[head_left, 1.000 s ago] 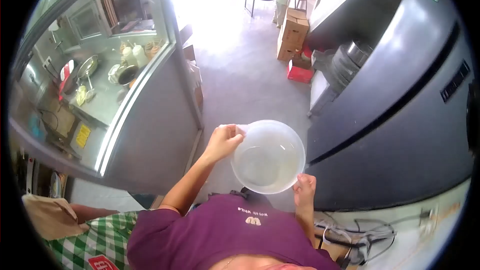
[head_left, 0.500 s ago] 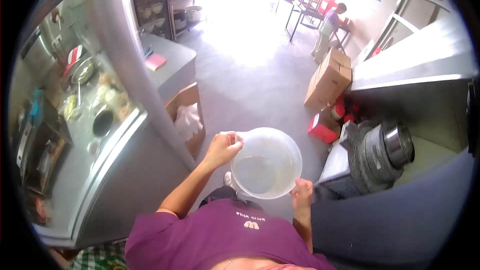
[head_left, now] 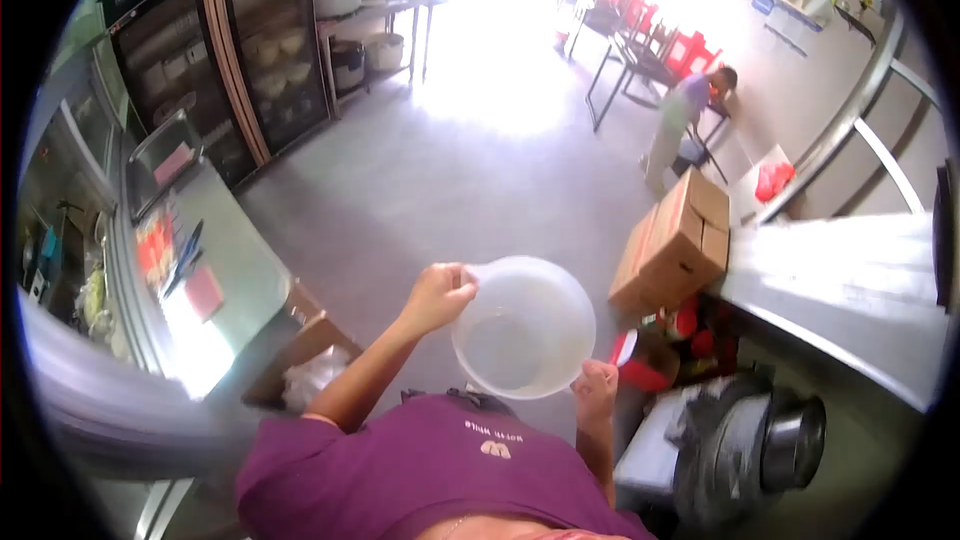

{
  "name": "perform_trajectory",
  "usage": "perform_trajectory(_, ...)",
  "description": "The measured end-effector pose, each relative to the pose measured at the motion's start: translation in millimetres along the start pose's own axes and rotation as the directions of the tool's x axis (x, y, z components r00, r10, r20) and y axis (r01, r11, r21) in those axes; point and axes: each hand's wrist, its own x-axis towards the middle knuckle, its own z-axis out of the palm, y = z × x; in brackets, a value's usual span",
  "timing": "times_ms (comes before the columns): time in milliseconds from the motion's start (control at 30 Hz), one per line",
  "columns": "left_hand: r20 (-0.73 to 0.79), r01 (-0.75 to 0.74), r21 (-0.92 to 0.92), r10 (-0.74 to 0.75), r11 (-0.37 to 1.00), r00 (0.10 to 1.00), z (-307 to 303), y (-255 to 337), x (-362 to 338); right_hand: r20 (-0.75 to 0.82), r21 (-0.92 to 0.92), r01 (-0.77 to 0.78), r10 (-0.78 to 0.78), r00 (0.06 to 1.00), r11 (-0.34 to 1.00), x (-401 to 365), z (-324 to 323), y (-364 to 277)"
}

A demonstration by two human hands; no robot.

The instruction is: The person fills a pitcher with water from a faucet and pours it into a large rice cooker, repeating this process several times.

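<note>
Held out in front of my waist is a translucent white plastic basin [head_left: 525, 328], its round mouth facing up. My left hand [head_left: 440, 298] is closed on the rim at the upper left. On the lower right side, my right hand [head_left: 596, 385] grips the rim with its fingers curled. The basin's bottom looks pale and shiny, with a darker round patch in it.
On the right stand a cardboard box [head_left: 672, 242], a metal counter [head_left: 830, 270] and a dark machine with a metal cylinder [head_left: 795, 440]. A counter [head_left: 235, 250] and glass-door cabinets [head_left: 225, 55] line the left. Farther off, a person [head_left: 682, 120] bends near stacked chairs [head_left: 690, 52].
I have moved forward with the basin still in both hands. The left counter and the cardboard box are nearer, and the glass-door cabinets show more fully.
</note>
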Motion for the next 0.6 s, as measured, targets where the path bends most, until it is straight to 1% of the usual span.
perform_trajectory(33, -0.015, 0.025, 0.047, -0.024, 0.999, 1.000, 0.1, 0.1, 29.0, 0.072, -0.040, -0.012, 0.015, 0.997, 0.999, 34.4, 2.7, -6.0)
perform_trajectory(100, -0.060, 0.085, 0.140, -0.077, 0.986, 0.995, -9.9, 2.5, 83.0, 0.126, -0.059, -0.038, 0.045, 0.991, 0.998, 109.7, 9.7, -9.1)
perform_trajectory(200, -0.176, 0.074, -0.044, -0.081, 0.996, 0.981, -16.9, -7.9, 157.9, 0.230, -0.109, -0.049, 0.073, 0.970, 0.993, 216.1, 28.8, -16.3)
perform_trajectory(233, -0.202, 0.085, -0.044, -0.093, 0.995, 0.975, -22.5, -10.4, 184.1, 0.266, -0.127, -0.045, 0.078, 0.961, 0.991, 252.1, 37.9, -16.3)
perform_trajectory(333, -0.249, 0.119, -0.020, -0.120, 0.993, 0.961, -42.3, -24.8, 263.5, 0.284, -0.097, -0.082, 0.107, 0.953, 0.992, 348.3, 66.7, -9.0)
perform_trajectory(400, -0.259, 0.130, 0.024, -0.119, 0.991, 0.959, -58.0, -43.7, 319.0, 0.277, -0.057, -0.114, 0.125, 0.953, 0.992, 405.3, 86.6, 5.5)
perform_trajectory(433, -0.258, 0.154, 0.075, -0.130, 0.985, 0.957, -65.7, -47.4, 344.6, 0.267, -0.041, -0.129, 0.136, 0.954, 0.991, 431.5, 96.0, 10.8)
perform_trajectory(500, -0.271, 0.169, 0.183, -0.116, 0.968, 0.955, -90.7, -41.9, 405.3, 0.238, -0.213, 0.035, 0.018, 0.971, 0.976, 486.5, 131.7, 18.6)
perform_trajectory(533, -0.272, 0.153, 0.162, -0.104, 0.975, 0.957, -100.9, -51.5, 433.9, 0.229, -0.306, 0.104, -0.032, 0.973, 0.947, 509.7, 147.2, 20.9)
perform_trajectory(600, -0.281, 0.109, 0.120, -0.072, 0.987, 0.957, -121.4, -68.6, 493.0, 0.234, -0.129, -0.083, 0.112, 0.966, 0.988, 564.0, 175.8, 19.3)
